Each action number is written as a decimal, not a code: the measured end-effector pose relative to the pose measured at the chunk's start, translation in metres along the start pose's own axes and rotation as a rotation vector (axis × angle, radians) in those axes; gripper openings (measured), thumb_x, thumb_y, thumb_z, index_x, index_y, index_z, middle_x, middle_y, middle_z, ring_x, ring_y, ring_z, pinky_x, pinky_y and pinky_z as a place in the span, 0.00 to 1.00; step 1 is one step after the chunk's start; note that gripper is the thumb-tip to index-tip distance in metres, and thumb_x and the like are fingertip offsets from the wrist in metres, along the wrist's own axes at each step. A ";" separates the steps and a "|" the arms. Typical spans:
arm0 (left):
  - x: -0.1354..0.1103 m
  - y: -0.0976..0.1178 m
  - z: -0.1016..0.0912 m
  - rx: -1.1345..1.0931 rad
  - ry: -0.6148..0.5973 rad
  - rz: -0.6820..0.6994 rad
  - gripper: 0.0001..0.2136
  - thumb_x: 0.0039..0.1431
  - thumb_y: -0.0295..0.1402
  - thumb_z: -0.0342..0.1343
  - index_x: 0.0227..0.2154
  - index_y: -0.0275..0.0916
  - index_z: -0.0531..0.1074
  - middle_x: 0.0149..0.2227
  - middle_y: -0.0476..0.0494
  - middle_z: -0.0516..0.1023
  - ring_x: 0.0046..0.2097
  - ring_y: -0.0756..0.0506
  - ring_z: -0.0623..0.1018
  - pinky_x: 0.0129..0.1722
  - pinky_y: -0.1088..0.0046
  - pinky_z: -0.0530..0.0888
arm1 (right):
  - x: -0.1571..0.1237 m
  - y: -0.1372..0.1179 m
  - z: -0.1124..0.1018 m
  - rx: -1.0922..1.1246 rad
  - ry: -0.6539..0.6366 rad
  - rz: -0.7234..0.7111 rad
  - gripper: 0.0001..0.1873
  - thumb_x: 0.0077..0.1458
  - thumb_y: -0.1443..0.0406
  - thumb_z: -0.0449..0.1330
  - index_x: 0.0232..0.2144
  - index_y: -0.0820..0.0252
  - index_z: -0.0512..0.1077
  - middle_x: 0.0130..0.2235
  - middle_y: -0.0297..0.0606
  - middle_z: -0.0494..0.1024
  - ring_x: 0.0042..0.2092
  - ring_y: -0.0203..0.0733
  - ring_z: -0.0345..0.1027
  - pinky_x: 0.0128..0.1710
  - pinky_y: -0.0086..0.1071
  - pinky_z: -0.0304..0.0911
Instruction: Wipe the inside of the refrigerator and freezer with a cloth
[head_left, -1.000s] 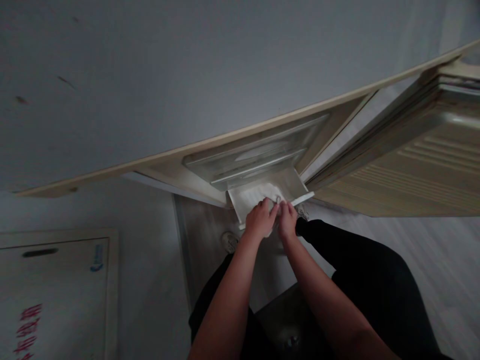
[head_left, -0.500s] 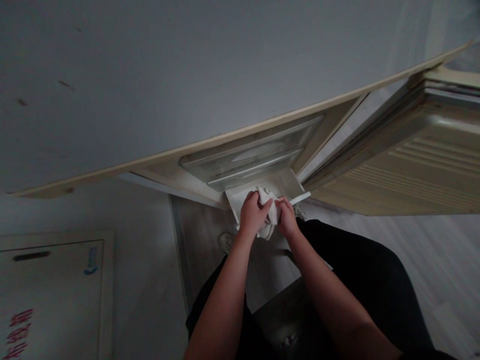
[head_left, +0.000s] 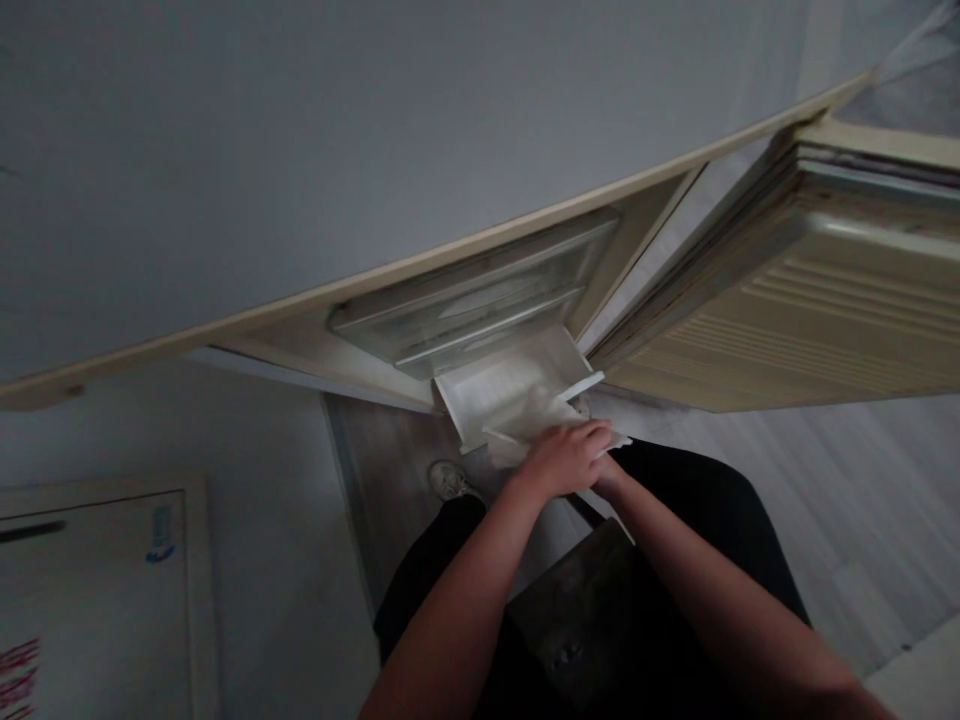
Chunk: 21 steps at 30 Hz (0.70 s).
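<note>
I look steeply down a cream fridge with its door swung open to the right. A white drawer at the bottom is pulled out. My left hand lies over a white cloth at the drawer's front edge, fingers stretched across it and pressed on the cloth. My right hand is hidden beneath the left one; only its wrist and forearm show. Above the drawer sits a clear plastic compartment.
A grey wall fills the top and left. A white box with red lettering stands at the lower left. My dark trousers and a shoe are over the pale wood floor.
The bunched cloth held between both hands is now spread at the drawer's front, with the left hand laid over the right. The view has shifted slightly left.
</note>
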<state>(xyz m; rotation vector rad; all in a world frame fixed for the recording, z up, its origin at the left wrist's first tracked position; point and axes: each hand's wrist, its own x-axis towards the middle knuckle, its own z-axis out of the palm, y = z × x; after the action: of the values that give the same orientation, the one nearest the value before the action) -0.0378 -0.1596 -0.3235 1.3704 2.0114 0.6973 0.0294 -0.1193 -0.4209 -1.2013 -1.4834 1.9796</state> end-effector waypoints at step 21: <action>0.002 0.018 0.026 -0.818 0.537 -0.185 0.11 0.63 0.43 0.55 0.31 0.41 0.73 0.58 0.40 0.75 0.58 0.40 0.74 0.58 0.61 0.71 | 0.017 -0.058 -0.021 -0.127 -0.045 0.219 0.26 0.68 0.64 0.39 0.24 0.55 0.69 0.33 0.38 0.80 0.33 0.29 0.72 0.36 0.21 0.72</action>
<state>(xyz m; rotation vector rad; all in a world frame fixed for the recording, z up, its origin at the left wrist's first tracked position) -0.0083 -0.1498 -0.3290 0.5351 1.8256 1.6895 0.0260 -0.0736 -0.3763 -1.4363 -1.5790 2.0908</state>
